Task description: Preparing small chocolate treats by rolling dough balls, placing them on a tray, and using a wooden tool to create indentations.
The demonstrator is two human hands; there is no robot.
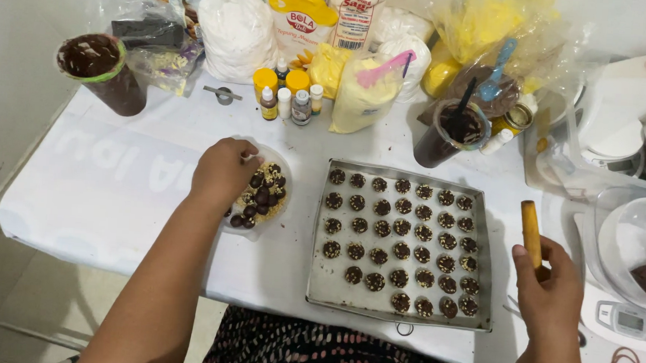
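Left hand (223, 169) is reaching into a small clear plate (287, 173) of dark chocolate balls (260, 198), fingers curled together over the pile, though whether they are pinching one I cannot tell. Just to its right a metal baking tray (317, 278) is lying, filled with rows of topped chocolate pieces (401, 250). Beyond the tray, the right hand (552, 289) is gripping a wooden stick (531, 232) upright, fingers wrapped tight around its lower end.

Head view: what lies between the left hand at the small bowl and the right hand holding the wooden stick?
The metal tray of chocolate balls, on the white table.
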